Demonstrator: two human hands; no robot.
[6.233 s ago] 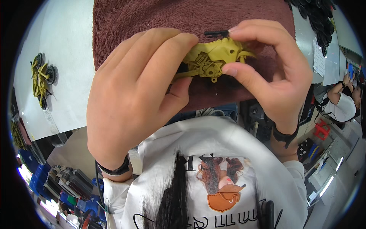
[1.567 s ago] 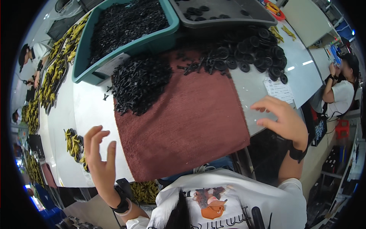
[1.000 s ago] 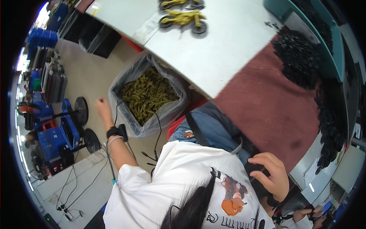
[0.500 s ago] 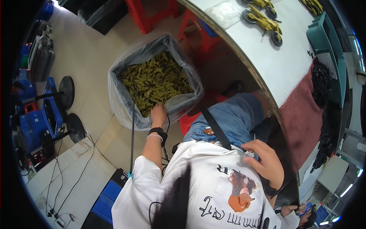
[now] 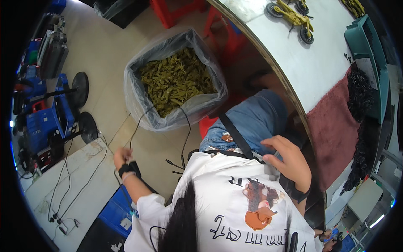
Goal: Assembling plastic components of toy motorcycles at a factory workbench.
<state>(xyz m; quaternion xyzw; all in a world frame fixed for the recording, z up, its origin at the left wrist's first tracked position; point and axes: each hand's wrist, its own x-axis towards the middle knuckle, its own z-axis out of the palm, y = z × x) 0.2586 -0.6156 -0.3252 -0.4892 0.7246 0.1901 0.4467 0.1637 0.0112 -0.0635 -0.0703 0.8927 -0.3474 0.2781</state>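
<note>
My left hand (image 5: pixel 122 156), with a black band at its wrist, is out to the left over the floor. Its fingers are closed on a thin black cable (image 5: pixel 136 128), which arches up over the near rim of a clear plastic-lined bag (image 5: pixel 140 115). Inside the bag lies a heap of olive-green plastic parts (image 5: pixel 178 82). In front of my shirt hem, beside the denim shorts (image 5: pixel 256 117), my right hand (image 5: pixel 291 161) hovers with fingers apart and nothing in it. A black strap (image 5: pixel 235 134) crosses the shorts.
To the right, a white table (image 5: pixel 294 63) bears olive toy motorbikes (image 5: pixel 294 19), a dark red cloth (image 5: pixel 331 130), black small parts (image 5: pixel 360 94) and a green bin (image 5: pixel 363 46). Red stools (image 5: pixel 172 14) stand beyond the bag. Blue crates (image 5: pixel 42 128) and round black bases (image 5: pixel 88 127) are at left.
My left hand has left the bag's near edge and swung left and back, drawing the cable along. My right hand stays by the shirt. The view has shifted slightly.
</note>
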